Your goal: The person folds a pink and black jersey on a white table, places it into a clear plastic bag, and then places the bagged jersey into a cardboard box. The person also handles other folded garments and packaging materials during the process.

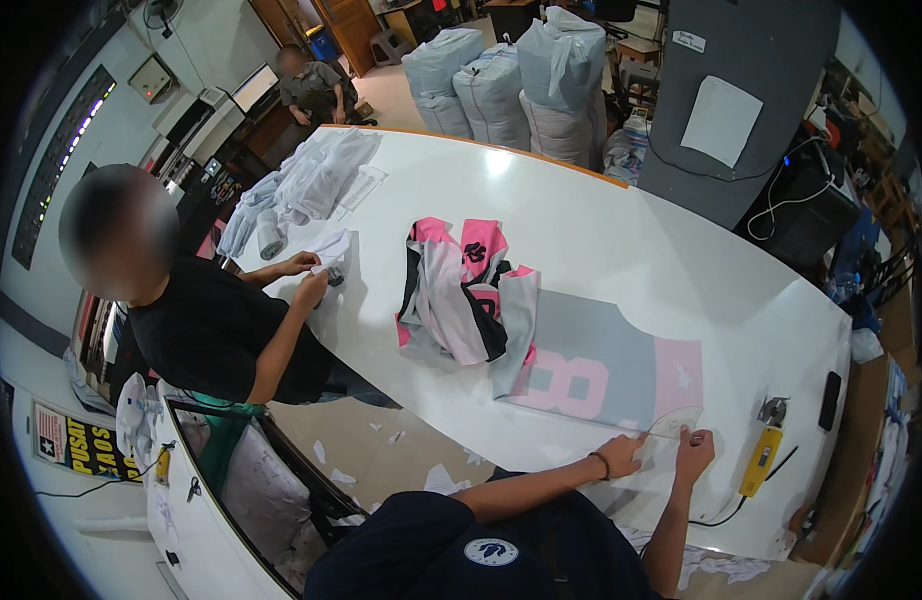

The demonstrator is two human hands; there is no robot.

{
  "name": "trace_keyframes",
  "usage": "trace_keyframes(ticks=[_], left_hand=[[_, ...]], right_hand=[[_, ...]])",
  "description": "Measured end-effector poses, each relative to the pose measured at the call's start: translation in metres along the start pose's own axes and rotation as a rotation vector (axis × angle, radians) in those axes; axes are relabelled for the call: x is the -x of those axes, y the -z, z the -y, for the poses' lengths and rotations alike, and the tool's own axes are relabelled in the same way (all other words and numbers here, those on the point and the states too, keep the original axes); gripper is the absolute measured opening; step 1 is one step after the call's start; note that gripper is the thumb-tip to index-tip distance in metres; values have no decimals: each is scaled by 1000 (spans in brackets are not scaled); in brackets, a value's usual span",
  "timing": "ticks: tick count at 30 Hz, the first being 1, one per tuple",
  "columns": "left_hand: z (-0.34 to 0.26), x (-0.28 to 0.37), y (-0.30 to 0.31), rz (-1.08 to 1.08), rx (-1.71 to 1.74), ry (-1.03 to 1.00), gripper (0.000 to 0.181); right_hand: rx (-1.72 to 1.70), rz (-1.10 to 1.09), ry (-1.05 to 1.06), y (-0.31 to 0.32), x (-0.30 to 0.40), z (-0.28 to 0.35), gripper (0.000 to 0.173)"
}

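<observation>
A grey and pink fabric panel (603, 337) with a figure 8 lies flat on the white table (738, 270). At its lower right corner is a pale curved template (677, 422). My left hand (620, 456), with a bracelet at the wrist, rests at the template's left end. The fingers of my right hand (693, 448) are at its lower edge, thumb and fingertips close together; whether they pinch something small is unclear. Left of the panel, a heap of pink, grey and black fabric pieces (461, 292) overlaps it. A yellow electric rotary cutter (763, 457) lies to the right.
A co-worker (228, 322) at the table's left side handles white fabric (341, 247). White garments (311, 180) are piled at the far left. A black phone-like object (830, 401) lies near the right edge. Full sacks (491, 94) stand beyond the table, and another person (311, 86) sits behind.
</observation>
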State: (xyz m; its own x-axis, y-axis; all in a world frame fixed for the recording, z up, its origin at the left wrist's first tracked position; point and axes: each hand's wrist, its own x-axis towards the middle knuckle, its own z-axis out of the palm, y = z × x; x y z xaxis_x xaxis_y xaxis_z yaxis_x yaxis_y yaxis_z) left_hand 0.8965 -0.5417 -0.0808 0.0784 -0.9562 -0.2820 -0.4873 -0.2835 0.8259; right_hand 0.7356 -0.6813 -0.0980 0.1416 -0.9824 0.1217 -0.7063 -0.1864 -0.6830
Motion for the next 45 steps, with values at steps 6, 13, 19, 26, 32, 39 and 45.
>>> trace_keyframes(ticks=[6, 13, 19, 26, 32, 39, 45], left_hand=[[-3, 8, 26, 21, 328, 43, 60], [3, 4, 23, 17, 442, 42, 54], [-4, 7, 29, 25, 466, 68, 54], [10, 2, 19, 16, 480, 38, 55], [11, 1, 16, 4, 459, 13, 54], [11, 3, 17, -13, 415, -25, 53], [13, 6, 15, -15, 414, 11, 55]], right_hand=[[-6, 10, -39, -1, -1, 0, 30], [18, 14, -22, -3, -2, -5, 30], [3, 23, -35, 0, -1, -1, 30], [-30, 29, -77, 2, 2, 9, 32], [-36, 15, -82, -1, 3, 1, 32], [0, -50, 38, -3, 4, -5, 31], [-73, -2, -63, -4, 6, -3, 34]])
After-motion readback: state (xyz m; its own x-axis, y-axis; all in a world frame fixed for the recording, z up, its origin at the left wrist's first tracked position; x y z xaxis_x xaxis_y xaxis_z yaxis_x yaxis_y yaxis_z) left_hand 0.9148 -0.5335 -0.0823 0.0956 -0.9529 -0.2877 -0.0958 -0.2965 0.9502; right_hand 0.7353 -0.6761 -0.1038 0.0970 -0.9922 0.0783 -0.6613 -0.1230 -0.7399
